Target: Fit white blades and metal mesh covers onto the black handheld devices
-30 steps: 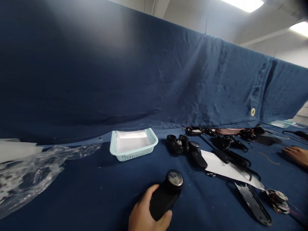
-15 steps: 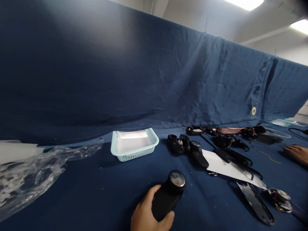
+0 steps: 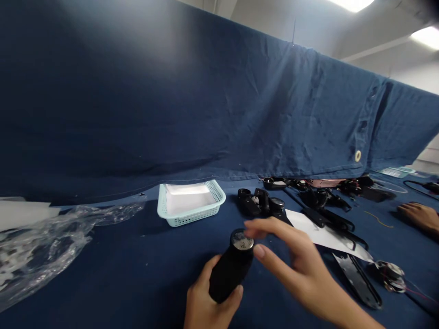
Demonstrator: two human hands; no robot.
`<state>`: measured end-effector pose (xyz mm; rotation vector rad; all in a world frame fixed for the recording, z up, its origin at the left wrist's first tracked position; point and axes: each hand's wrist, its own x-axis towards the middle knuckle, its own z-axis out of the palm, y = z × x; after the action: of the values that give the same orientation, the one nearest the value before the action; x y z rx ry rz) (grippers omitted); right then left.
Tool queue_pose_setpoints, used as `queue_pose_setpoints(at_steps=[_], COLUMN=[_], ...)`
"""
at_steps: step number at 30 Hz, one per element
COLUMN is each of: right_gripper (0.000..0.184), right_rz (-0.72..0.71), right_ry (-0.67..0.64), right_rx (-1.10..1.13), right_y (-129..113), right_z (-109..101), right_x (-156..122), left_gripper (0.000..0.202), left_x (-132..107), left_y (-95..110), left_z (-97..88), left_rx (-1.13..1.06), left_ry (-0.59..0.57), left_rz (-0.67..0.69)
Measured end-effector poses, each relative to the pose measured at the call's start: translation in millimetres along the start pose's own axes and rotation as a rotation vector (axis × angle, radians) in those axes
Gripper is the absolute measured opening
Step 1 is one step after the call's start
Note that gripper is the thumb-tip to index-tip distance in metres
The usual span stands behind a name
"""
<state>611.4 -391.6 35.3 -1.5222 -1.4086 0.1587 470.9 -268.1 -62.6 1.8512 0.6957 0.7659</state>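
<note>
My left hand [image 3: 210,297] is closed around the body of a black fabric shaver [image 3: 229,273]. Its round head tilts up and carries a perforated metal cap [image 3: 242,241]. My right hand [image 3: 298,267] is at the right side of that head, index finger over the cap's edge and thumb close to the rim, the two apart. Whether the fingertips touch the cap, I cannot tell; they are slightly blurred.
A light-blue basket [image 3: 192,219] with white paper stands behind. Clear plastic wrapping [image 3: 65,246] lies left. Several black shaver parts [image 3: 254,203], a white sheet [image 3: 318,234] and a long black shell [image 3: 358,281] lie right. Another person's hand [image 3: 420,215] rests far right. A blue cloth [image 3: 206,114] hangs behind.
My right hand has come into view from the lower right and reached the shaver's head. My left hand has shifted slightly left and up with the shaver.
</note>
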Motion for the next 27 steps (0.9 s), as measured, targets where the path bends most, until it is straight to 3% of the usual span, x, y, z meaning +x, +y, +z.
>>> queue_pose_setpoints(at_steps=[1,2,5,9,14,19,27], right_gripper=[0.043,0.057,0.086,0.105,0.092,0.077,0.077], right_rz=[0.084,0.149,0.323,0.391,0.429,0.412,0.394], right_ry=[-0.054,-0.125,-0.268,-0.280,-0.248,-0.251,-0.433], right_rx=[0.032,0.102,0.451,0.773,0.795,0.808,0.848], right_y=[13.3,27.9,67.9,88.0,85.9,93.8,99.6], right_z=[2.8,5.7,15.0,24.4,25.5,20.6,9.6], right_x=[2.2,2.0,-10.1,-31.3,-36.1,-37.9,-38.8], left_gripper=[0.047,0.047,0.052,0.062,0.065,0.067,0.073], left_x=[-0.9,-2.2,-7.2,-11.6,-12.4,-11.8,-3.8], left_y=[-0.3,-1.2,-6.7,-14.2,-18.1,-23.4,-16.0], left_z=[-0.2,-0.3,-0.4,0.8,9.4,15.5,1.8], left_rx=[-0.025,-0.042,-0.012,0.069,0.082,0.059,-0.018], left_ry=[-0.029,-0.057,-0.075,-0.149,-0.147,-0.181,-0.458], left_rz=[-0.003,-0.006,0.049,0.156,0.007,-0.014,-0.124])
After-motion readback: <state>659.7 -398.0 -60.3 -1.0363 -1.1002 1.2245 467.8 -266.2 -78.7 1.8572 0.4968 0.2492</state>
